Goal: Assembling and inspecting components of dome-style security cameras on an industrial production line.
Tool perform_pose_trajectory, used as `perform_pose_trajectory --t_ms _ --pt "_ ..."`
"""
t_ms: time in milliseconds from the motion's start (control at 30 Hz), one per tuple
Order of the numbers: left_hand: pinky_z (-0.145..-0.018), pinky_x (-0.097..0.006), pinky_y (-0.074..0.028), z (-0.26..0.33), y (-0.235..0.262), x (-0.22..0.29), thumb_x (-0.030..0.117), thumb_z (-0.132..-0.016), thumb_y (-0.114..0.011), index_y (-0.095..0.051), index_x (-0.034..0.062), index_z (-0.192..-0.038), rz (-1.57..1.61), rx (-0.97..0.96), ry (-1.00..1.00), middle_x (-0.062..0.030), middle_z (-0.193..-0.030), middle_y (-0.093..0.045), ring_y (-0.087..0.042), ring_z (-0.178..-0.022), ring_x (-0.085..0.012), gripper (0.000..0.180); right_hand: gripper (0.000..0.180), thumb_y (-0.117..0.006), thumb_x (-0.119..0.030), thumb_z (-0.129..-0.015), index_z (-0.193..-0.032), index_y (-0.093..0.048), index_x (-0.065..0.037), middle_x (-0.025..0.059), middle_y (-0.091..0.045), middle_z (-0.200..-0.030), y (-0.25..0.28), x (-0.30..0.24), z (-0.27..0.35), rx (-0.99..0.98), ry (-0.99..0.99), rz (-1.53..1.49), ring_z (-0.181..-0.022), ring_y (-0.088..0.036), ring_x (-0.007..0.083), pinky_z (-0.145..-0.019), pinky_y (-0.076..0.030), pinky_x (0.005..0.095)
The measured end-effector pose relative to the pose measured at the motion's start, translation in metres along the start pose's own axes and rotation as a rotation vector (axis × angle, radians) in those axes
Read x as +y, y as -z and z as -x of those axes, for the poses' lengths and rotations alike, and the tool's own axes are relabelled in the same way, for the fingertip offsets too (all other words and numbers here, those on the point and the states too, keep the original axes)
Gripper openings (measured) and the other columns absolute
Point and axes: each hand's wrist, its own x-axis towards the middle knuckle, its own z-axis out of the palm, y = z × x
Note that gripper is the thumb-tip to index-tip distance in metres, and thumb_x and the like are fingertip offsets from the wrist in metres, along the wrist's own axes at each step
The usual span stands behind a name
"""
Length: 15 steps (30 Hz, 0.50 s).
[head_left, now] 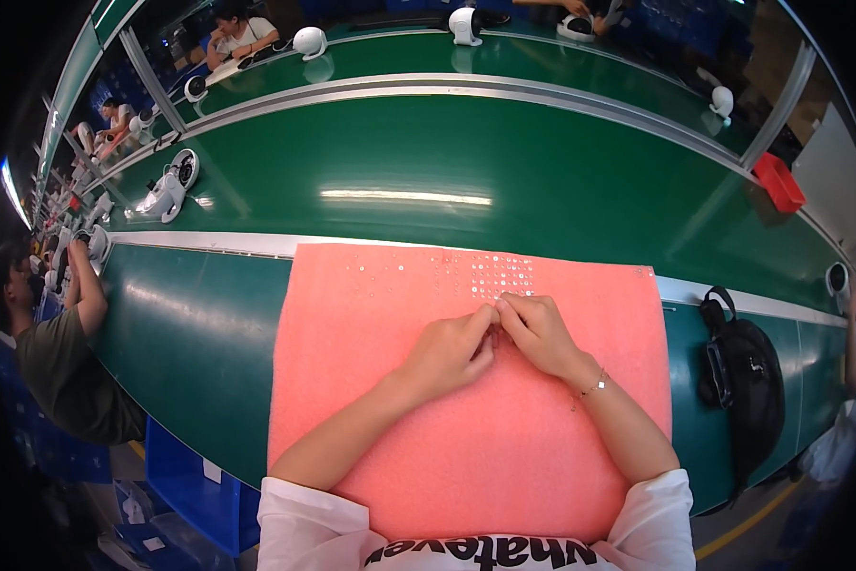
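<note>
Workbench surface in glossy green (pixel 504 181), curved by the wide lens, fills most of the view, with a metal rail running across it. Laid on the near strip of the bench is a large rectangular pad of salmon-pink foam (pixel 466 447), soft and slightly textured. To the right of the pad a black bag with a strap (pixel 744 381) rests on the bench edge, and a red plastic bin (pixel 779 181) is seen farther off. White rounded appliance housings (pixel 166 190) stand on the belt at the upper left, where other people are seated at work.

Near the pad's far edge, rows of tiny pale round parts (pixel 499 271) are set out, small as beads. The left hand (pixel 452 350) and the right hand (pixel 542 333) are brought together just below those rows, fingertips touching and pinched at one spot. Whether one of the tiny parts is held between them cannot be told, since the fingers hide it.

The parts are judged very light, hard, and easily dropped or scattered; they are best pinched singly by the edges with fingertips, with the foam serving to stop rolling.
</note>
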Motion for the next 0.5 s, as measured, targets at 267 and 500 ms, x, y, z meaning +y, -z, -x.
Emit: perform_pose_trajectory --t_ms 267,500 --pt "-0.055 -0.035 -0.05 -0.0003 -0.0003 -0.0002 0.001 -0.075 -0.059 -0.046 0.0019 -0.094 0.005 -0.011 0.007 -0.0137 -0.073 -0.06 -0.063 -0.061 -0.0258 0.023 0.029 -0.042 -0.012 -0.094 -0.072 -0.053 0.003 0.0114 -0.051 -0.057 0.0005 0.0018 0.0008 -0.022 0.006 0.027 -0.05 -0.049 0.0195 -0.051 -0.04 0.0325" --pt "-0.055 -0.036 -0.05 0.0001 0.0 -0.0007 0.0 -0.074 -0.058 -0.045 0.0016 -0.094 0.009 -0.006 -0.006 -0.014 -0.074 -0.06 -0.063 -0.062 -0.0267 0.024 0.028 -0.046 -0.015 -0.091 -0.07 -0.05 0.002 0.0181 -0.05 -0.057 -0.0006 -0.0002 0.0003 0.003 -0.01 -0.006 -0.049 -0.05 0.0301 -0.049 -0.039 0.0379"
